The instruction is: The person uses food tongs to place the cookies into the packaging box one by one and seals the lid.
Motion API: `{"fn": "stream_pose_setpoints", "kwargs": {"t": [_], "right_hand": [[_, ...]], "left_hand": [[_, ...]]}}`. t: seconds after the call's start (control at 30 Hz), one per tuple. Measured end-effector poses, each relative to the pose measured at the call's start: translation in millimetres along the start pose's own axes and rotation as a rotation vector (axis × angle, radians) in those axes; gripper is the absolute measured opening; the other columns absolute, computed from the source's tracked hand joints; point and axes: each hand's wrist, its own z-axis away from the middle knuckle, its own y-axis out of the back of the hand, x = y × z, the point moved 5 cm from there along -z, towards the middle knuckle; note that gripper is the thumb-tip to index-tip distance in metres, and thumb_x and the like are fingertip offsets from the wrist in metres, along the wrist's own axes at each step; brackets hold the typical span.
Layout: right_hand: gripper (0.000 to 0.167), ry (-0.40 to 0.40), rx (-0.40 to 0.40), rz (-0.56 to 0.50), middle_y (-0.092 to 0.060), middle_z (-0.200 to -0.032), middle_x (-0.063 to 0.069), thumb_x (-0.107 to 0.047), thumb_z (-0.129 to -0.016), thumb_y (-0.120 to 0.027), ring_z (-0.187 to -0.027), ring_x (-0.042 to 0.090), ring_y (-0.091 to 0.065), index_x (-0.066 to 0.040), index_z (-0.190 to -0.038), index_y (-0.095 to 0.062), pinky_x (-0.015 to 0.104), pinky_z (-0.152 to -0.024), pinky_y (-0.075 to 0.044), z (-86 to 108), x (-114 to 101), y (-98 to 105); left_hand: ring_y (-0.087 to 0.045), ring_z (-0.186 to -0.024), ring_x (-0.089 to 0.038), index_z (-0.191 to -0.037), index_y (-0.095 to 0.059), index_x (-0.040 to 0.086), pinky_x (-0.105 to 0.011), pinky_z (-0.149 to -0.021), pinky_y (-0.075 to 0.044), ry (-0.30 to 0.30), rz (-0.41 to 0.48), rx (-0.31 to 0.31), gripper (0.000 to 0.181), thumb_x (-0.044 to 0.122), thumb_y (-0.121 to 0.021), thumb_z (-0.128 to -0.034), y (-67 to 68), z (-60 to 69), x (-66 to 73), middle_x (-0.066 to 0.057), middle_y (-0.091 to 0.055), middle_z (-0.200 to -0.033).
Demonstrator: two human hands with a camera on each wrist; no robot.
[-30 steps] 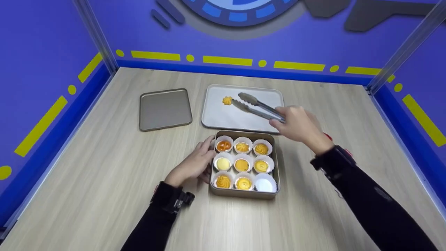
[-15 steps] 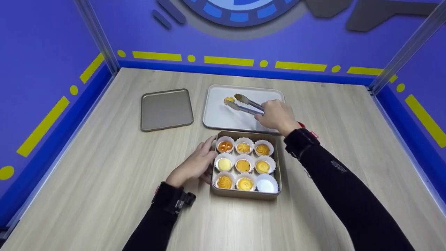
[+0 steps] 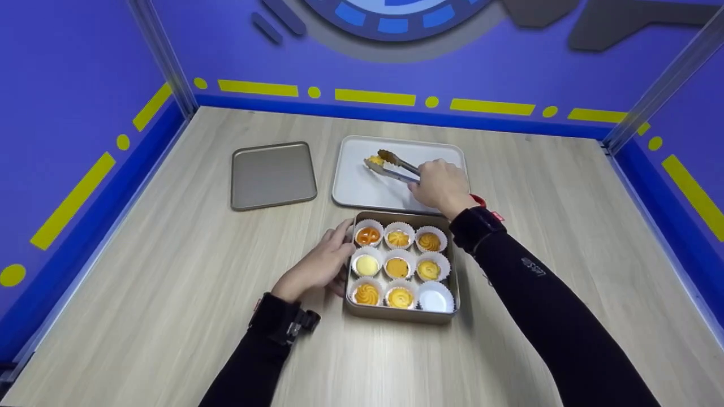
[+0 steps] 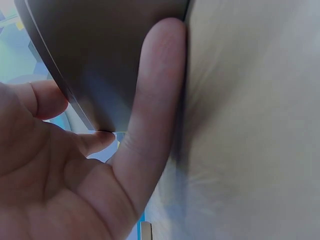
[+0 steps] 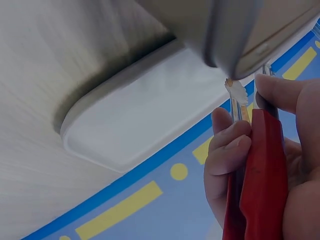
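Observation:
My right hand (image 3: 441, 183) grips the tongs (image 3: 399, 176) over the white tray (image 3: 353, 189); their red handle (image 5: 264, 170) shows in the right wrist view. The tongs' scalloped tips stand on either side of a yellow cookie (image 3: 375, 160) on the tray. Whether they pinch it I cannot tell. My left hand (image 3: 319, 263) rests against the left wall of a square tin (image 3: 399, 316), its fingers extended along the side and rim. White paper cups in the tin hold different cookies; an empty cup (image 3: 435, 298) sits in the front right corner.
A flat grey-brown lid-like tray (image 3: 273, 176) lies at the back left of the wooden table (image 3: 169, 271). Blue walls with yellow marks (image 3: 375, 97) close off the back and both sides. The white tray is right behind the tin.
My right hand has moved left with the tongs, bringing their tips around the cookie, and the gap between the tips has narrowed. The left hand stays at the tin.

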Motion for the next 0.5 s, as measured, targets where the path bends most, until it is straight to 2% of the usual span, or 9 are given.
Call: {"fn": "stream_pose_setpoints", "kwargs": {"t": [0.07, 0.2, 0.3, 0.37, 0.47, 0.5], "right_hand": [[0.038, -0.001, -0.005, 0.004, -0.068, -0.091, 0.021, -0.036, -0.1, -0.066, -0.082, 0.039, -0.066, 0.002, -0.094, -0.071, 0.055, -0.074, -0.057, 0.2, -2.1, -0.5], [0.039, -0.003, -0.004, 0.017, -0.069, -0.09, 0.02, -0.036, -0.1, -0.067, -0.081, 0.039, -0.067, 0.002, -0.092, -0.07, 0.055, -0.073, -0.058, 0.0, -5.6, 0.3], [0.038, -0.007, 0.003, 0.027, -0.069, -0.09, 0.02, -0.036, -0.099, -0.067, -0.082, 0.041, -0.068, 0.001, -0.09, -0.069, 0.057, -0.072, -0.059, -0.5, -7.2, 1.3], [0.038, -0.007, 0.009, 0.031, -0.069, -0.089, 0.021, -0.036, -0.099, -0.068, -0.082, 0.041, -0.069, 0.001, -0.089, -0.068, 0.058, -0.072, -0.059, -0.6, -8.0, 1.6], [0.037, 0.002, 0.028, 0.034, -0.069, -0.089, 0.022, -0.034, -0.099, -0.068, -0.081, 0.043, -0.069, 0.002, -0.089, -0.069, 0.059, -0.071, -0.06, -0.2, -8.6, 0.7], [0.037, 0.006, 0.035, 0.037, -0.07, -0.089, 0.022, -0.033, -0.099, -0.068, -0.08, 0.043, -0.069, 0.003, -0.089, -0.07, 0.059, -0.071, -0.06, -0.1, -8.7, 0.0]], "left_hand": [[-0.056, -0.119, -0.037, -0.172, -0.018, 0.023, -0.044, -0.08, -0.064, -0.001, -0.003, -0.001, 0.067, 0.032, -0.041, -0.1106, -0.2, 0.2, -0.5, -0.013, -0.048, -0.139], [-0.055, -0.123, -0.035, -0.172, -0.018, 0.022, -0.049, -0.102, -0.056, -0.007, -0.04, 0.005, 0.066, 0.033, -0.04, -0.1109, -0.2, -0.1, -0.8, -0.012, -0.049, -0.139], [-0.056, -0.12, -0.035, -0.172, -0.017, 0.022, -0.049, -0.094, -0.06, -0.007, -0.032, 0.003, 0.066, 0.033, -0.041, -0.1109, -0.4, -0.8, -0.9, -0.013, -0.048, -0.139], [-0.057, -0.116, -0.035, -0.172, -0.017, 0.023, -0.047, -0.085, -0.063, -0.005, -0.026, -0.001, 0.067, 0.033, -0.041, -0.1108, -0.6, -1.3, -1.0, -0.013, -0.048, -0.139], [-0.057, -0.115, -0.035, -0.172, -0.017, 0.022, -0.047, -0.086, -0.062, -0.008, -0.034, -0.001, 0.067, 0.033, -0.041, -0.1108, -0.8, -2.3, -0.9, -0.013, -0.048, -0.139], [-0.057, -0.117, -0.034, -0.172, -0.017, 0.022, -0.047, -0.091, -0.06, -0.01, -0.047, 0.003, 0.067, 0.034, -0.04, -0.1108, -0.6, -2.4, -0.8, -0.013, -0.049, -0.139]]}}
